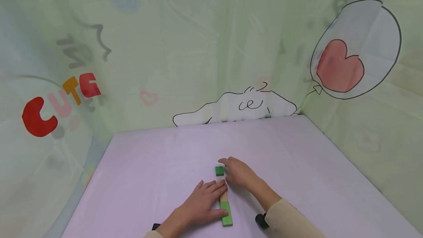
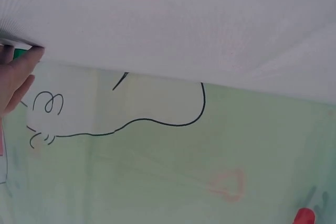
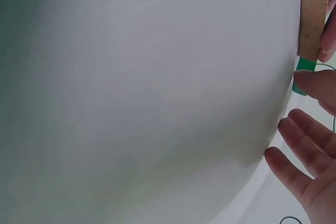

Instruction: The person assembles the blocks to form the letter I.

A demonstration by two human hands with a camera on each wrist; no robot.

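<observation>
My left hand (image 1: 205, 199) lies palm down with its fingers extended over a natural wooden block (image 1: 224, 196), covering part of it. Its thumb rests on the light green block (image 1: 227, 219) at the near end. These two blocks stand end to end in a line. Just beyond them is a small dark green block (image 1: 219, 171). My right hand (image 1: 239, 173) is at its right side, fingers spread and loosely bent past its far end. In the right wrist view, the right thumb (image 3: 317, 83) overlaps the dark green block (image 3: 306, 65), and the other fingertips touch the tabletop.
The blocks lie on a pale lilac tabletop (image 1: 148, 172). Printed fabric walls (image 1: 198, 47) rise behind it and at both sides. A black wrist device (image 1: 261, 221) sits at the right sleeve, and another (image 1: 156, 227) shows at the left wrist.
</observation>
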